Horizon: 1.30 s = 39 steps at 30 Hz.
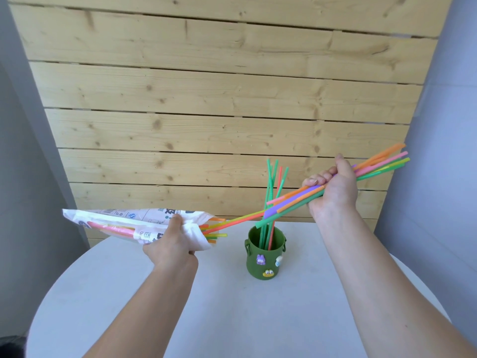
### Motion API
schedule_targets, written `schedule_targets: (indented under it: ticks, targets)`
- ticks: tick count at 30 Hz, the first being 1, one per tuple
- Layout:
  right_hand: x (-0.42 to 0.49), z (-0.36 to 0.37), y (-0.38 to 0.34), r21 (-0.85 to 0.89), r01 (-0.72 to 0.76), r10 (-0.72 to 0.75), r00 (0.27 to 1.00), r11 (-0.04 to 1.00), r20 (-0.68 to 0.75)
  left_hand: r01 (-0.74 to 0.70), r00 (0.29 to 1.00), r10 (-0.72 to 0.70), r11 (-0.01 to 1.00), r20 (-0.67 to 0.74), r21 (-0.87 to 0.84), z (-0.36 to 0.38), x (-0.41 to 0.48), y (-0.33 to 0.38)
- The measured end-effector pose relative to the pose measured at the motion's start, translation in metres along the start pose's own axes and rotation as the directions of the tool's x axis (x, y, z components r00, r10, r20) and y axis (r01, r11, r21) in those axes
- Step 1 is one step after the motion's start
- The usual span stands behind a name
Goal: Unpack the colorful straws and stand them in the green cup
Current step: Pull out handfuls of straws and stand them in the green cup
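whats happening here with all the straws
A person is unpacking colorful straws. The left hand grips the plastic package above the white table, while the right hand grips a bunch of straws mostly clear of it; a few ends reach into its open mouth. The green cup stands on the table between the hands, with several standing straws already in it.

The cup (264,257) stands on the round table (232,319), near its back edge and right of centre, with several standing straws (271,182) in it. Left of the cup, above the tabletop, the left hand (170,244) holds the straw packet (116,220) — its mouth faces the cup. Right of the cup and higher, the right hand (333,187) grips a bundle of straws (296,200) slanting over the rim — the longest reach the packet's mouth. The plank wall (206,86) stands behind.
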State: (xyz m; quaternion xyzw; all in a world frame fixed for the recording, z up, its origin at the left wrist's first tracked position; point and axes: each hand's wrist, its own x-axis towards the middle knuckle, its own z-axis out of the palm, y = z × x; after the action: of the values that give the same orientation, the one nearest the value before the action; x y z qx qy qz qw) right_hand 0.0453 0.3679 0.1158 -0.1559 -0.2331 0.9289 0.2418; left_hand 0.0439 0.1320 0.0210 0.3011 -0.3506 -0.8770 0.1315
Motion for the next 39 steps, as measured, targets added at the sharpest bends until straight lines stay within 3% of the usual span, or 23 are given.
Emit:
schedule_targets:
  ticks: [16, 25, 39]
  targets:
    - [-0.004, 0.004, -0.032, -0.122, 0.171, -0.174, 0.985, 0.978, -0.016, 0.001, 1.0, -0.001, 1.0, 0.025, 0.01, -0.006, 0.002, -0.001]
    - [-0.01, 0.022, -0.08, -0.273, 0.376, -0.373, 0.925, 0.885, 0.066, 0.008, 0.998, -0.008, 1.0, 0.065, 0.006, -0.007, 0.003, -0.001]
    - [-0.004, 0.055, -0.029, -0.542, 0.39, -0.309, 0.921, 0.745, 0.238, 0.016, 0.991, -0.019, 1.0, 0.131, 0.024, -0.01, 0.001, -0.001]
